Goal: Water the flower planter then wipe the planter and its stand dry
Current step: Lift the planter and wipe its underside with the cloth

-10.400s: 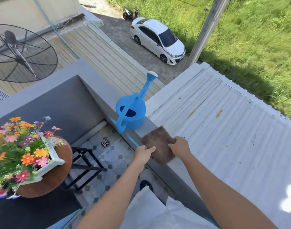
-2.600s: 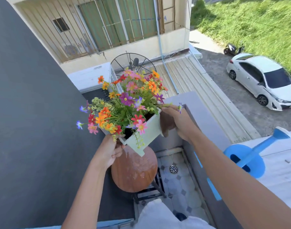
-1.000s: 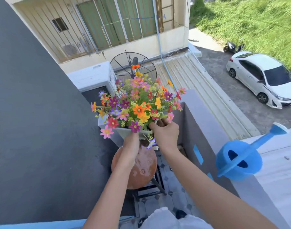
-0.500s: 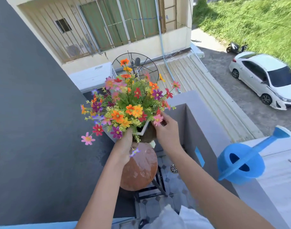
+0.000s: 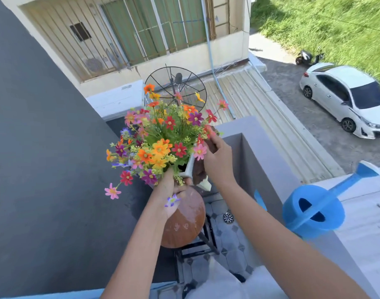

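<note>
Head view, left hand [image 5: 167, 190] gripping the white planter [image 5: 190, 167] of flowers above the round brown stand [image 5: 184, 221], right hand [image 5: 217, 160] pressing a brown cloth [image 5: 198, 172] on its side, blue watering can [image 5: 314, 212] on the ledge

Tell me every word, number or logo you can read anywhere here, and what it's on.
Nothing can be read for certain.
White unit behind the flowers: small dark marking, too blurred to read.
White car: no plate or badge legible.
Watering can, planter, stool top: no text visible.
</note>
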{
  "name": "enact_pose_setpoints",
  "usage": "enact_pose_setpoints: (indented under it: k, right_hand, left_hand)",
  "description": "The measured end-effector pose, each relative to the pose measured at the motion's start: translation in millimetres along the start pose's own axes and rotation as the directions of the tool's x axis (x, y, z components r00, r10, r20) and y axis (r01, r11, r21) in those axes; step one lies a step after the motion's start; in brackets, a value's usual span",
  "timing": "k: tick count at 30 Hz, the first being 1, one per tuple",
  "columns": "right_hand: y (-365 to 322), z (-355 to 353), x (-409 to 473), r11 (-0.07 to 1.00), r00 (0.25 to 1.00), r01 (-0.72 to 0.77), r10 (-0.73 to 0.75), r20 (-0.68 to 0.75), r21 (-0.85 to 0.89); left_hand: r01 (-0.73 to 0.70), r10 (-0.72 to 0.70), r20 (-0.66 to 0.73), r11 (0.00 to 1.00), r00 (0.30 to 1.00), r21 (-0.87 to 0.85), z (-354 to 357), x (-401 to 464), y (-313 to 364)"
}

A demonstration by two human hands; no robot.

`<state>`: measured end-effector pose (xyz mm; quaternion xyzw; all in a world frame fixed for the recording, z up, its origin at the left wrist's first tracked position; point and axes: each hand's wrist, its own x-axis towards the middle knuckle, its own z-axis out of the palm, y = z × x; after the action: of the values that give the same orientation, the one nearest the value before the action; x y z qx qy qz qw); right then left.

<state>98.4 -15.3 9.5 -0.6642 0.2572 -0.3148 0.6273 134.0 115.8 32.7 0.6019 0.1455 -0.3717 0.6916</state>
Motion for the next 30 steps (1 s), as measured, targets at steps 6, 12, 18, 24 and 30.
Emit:
enact_pose_setpoints:
  k: [6, 12, 18, 24, 30]
  right_hand:
    - [21, -5, -50, 0.978, 0.963, 0.202, -0.187, 0.195, -0.06]
    - [52, -7, -49, 0.993, 0.994, 0.01, 0.002, 0.109, -0.117]
    - [3, 16, -41, 0.985, 0.985, 0.172, -0.172, 0.024, 0.016]
    - [-1, 10, 9, 0.976, 0.972, 0.21, -0.216, -0.095, -0.064]
    - [26, -2, 16, 0.991, 0.988, 0.055, -0.073, -0.139, -0.125]
  left_hand:
    - [-0.029, 0.034, 0.04, 0.993, 0.999, -0.118, -10, 2, 12]
    - [0.009, -0.005, 0.031, 0.992, 1.0, -0.128, -14, 2, 13]
    - [-0.067, 0.066, -0.012, 0.993, 0.998, -0.095, -8, -5, 9]
    - [0.059, -0.043, 0.118, 0.99, 0.992, -0.129, -11, -13, 7]
    - [0.079, -0.049, 0.16, 0.979, 0.986, -0.186, -16, -20, 10]
